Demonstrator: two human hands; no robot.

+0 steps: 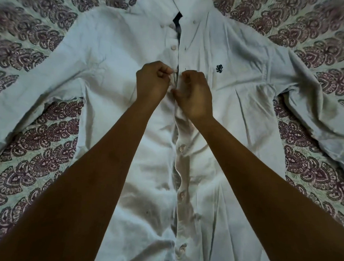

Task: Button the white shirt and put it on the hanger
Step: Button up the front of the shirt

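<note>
Two bare arms reach out from the near edge of the bed, over the white shirt [114, 73]. It lies flat on its back on the patterned bedspread [40, 145], with its collar at the far edge and its hem close to the person. The row of buttons runs straight away from the person, right between the hands. The left hand [151, 83] pinches the button side of the front. The right hand [195, 93] pinches the buttonhole side, just beside it, fingers curled. Three lower buttons look done up. One open button [172, 47] waits just past the hands, toward the collar. No hanger can be seen.
</note>
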